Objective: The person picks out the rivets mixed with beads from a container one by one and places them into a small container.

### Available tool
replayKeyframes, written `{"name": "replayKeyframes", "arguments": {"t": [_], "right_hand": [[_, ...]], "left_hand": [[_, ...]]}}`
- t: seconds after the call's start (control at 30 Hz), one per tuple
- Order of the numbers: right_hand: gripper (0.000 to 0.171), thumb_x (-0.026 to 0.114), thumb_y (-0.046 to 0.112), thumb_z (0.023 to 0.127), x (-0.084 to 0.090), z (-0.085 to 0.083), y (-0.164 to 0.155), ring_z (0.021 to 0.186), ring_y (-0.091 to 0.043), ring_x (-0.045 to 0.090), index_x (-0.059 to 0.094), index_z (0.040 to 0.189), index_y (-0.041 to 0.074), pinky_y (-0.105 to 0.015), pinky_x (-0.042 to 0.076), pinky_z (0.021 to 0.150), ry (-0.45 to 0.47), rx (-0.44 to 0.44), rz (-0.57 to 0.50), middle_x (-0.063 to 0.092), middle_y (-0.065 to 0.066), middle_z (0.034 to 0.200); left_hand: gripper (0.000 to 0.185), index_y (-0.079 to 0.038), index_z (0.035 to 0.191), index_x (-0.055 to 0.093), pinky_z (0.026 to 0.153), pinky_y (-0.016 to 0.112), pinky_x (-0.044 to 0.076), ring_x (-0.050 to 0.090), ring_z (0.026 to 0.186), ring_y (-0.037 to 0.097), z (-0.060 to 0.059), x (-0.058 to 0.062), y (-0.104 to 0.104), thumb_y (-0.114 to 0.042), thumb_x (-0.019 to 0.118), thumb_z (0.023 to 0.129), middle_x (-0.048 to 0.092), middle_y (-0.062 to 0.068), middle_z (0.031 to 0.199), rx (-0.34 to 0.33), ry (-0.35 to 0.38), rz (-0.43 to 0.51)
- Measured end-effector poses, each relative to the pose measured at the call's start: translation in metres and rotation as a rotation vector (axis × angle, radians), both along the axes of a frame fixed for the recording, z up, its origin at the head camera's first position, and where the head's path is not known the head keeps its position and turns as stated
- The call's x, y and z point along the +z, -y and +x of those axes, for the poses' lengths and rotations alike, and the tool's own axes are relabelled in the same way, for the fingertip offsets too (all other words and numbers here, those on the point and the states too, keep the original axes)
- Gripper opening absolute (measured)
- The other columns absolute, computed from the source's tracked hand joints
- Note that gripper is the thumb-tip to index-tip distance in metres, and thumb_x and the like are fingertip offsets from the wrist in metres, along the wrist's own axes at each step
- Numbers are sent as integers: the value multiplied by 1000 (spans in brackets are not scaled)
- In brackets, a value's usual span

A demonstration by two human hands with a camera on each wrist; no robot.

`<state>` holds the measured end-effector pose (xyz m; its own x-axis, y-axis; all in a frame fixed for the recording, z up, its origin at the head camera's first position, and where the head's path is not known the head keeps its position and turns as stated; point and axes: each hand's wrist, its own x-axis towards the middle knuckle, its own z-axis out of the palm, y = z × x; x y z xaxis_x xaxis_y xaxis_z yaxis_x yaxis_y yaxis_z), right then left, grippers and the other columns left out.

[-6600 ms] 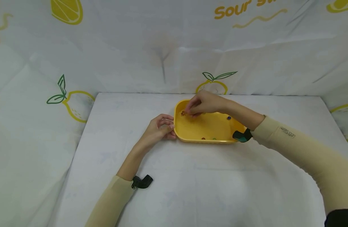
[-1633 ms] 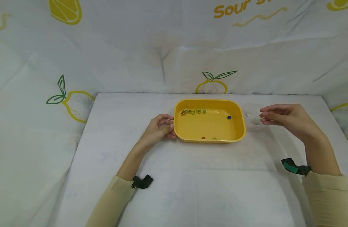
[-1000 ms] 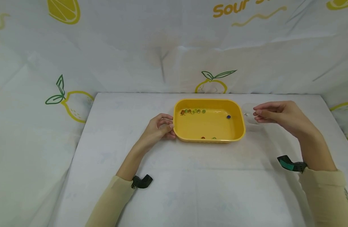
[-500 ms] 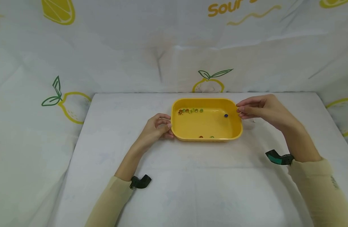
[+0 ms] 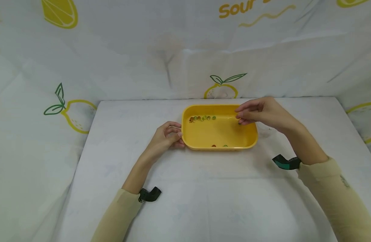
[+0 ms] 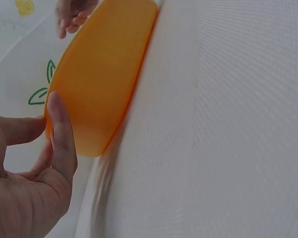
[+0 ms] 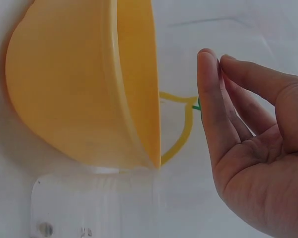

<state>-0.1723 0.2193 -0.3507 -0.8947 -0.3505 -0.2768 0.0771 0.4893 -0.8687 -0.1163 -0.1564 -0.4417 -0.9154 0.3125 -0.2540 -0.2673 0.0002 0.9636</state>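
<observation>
A yellow plastic tray [image 5: 218, 134] stands on the white table. My left hand [image 5: 165, 137] pinches its left rim between thumb and fingers, as the left wrist view shows. Several small green and orange glass marbles [image 5: 198, 118] lie in a row at the tray's back left; an orange marble [image 5: 214, 146] and a green marble [image 5: 225, 146] lie by the front wall. My right hand [image 5: 265, 111] hovers above the tray's right side, fingertips close together; whether they hold anything is hidden. Just below them the dark blue marble [image 5: 239, 124] is mostly covered.
Right of the tray stands a clear plastic container [image 7: 74, 203], with a dark round thing [image 7: 45, 229] and another small piece in it. A white lemon-printed curtain [image 5: 128, 53] hangs behind the table.
My right hand moved from the tray's far left to over the clear container, then leftwards to above the blue marble. My left hand keeps its hold on the rim.
</observation>
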Motion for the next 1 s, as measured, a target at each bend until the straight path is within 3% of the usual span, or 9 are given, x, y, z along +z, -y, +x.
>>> {"name": "replayKeyframes", "arguments": {"t": [0.2, 0.83, 1.0], "right_hand": [[32, 74, 21, 105, -2, -3, 8, 96, -20, 83, 74, 128, -2, -33, 70, 89, -18, 22, 35, 83, 2, 105], [29, 73, 12, 104, -5, -16, 30, 93, -28, 82, 73, 128, -6, -36, 71, 86, 2, 107, 21, 84, -7, 106], [24, 72, 6, 104, 0, -20, 44, 90, -22, 83, 74, 125, -7, -35, 71, 85, -14, 146, 4, 83, -11, 109]], "left_hand": [[36, 0, 141, 54, 79, 28, 70, 74, 82, 17, -1, 0, -2, -5, 66, 107, 65, 18, 117, -7, -1, 11], [36, -2, 141, 52, 83, 32, 71, 76, 83, 18, 2, -1, -1, -5, 64, 107, 63, 24, 124, 2, -16, 1], [36, -3, 141, 53, 83, 33, 71, 75, 83, 18, 2, -1, -2, -5, 64, 107, 63, 25, 125, 1, -11, -10]]}}
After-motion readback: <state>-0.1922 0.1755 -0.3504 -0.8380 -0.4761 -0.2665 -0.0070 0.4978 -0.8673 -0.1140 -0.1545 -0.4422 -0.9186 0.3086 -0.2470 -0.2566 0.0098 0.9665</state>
